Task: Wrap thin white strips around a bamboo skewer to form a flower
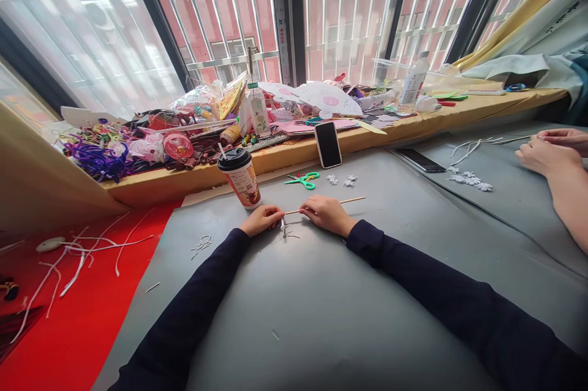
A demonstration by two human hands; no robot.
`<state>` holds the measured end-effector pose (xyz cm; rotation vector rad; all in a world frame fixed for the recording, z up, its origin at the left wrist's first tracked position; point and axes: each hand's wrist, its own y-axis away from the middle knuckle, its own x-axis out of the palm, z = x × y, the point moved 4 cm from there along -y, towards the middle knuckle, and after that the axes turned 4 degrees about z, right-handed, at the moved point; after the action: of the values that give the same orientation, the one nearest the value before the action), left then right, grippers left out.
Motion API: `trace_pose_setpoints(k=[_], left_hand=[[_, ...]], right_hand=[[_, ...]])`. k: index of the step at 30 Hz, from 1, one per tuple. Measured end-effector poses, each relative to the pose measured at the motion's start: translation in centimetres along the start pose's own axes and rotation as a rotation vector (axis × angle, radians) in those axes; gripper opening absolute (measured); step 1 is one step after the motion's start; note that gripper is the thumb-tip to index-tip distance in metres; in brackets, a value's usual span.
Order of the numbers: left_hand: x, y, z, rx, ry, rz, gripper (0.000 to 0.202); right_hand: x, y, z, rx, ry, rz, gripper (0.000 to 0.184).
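Looks like working cord (283, 226) at the stick's (354, 200) left end — left hand (263, 220) pinching there, right hand (328, 214) gripping farther right — next move probably wants steadiness.

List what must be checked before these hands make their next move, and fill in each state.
1. Stick steadied: ok, right hand grips it partway along, left hand at its end.
2. Small white piece fastened to the stick: cannot tell, fingers hide the spot.
3. Green scissors out of the way: ok, lying beyond the hands.
4. Cup upright and lidded: ok, though close to the left hand.
5. Clippings cleared: not ok, some lie on the table.
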<state>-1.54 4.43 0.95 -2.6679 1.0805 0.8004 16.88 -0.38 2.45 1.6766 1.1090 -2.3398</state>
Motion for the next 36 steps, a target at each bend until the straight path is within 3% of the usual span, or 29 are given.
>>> trace_pose_setpoints(k=[14, 36], left_hand=[[0.00, -0.03, -0.33, -0.013, -0.016, 0.011, 0.049], [0.09, -0.31, 0.30, 0.003, -0.011, 0.004, 0.043]], right_hand=[[-0.18, -0.02, 0.36, -0.012, 0.013, -0.018, 0.024], [-0.15, 0.01, 0.62, -0.012, 0.057, -0.012, 0.028]])
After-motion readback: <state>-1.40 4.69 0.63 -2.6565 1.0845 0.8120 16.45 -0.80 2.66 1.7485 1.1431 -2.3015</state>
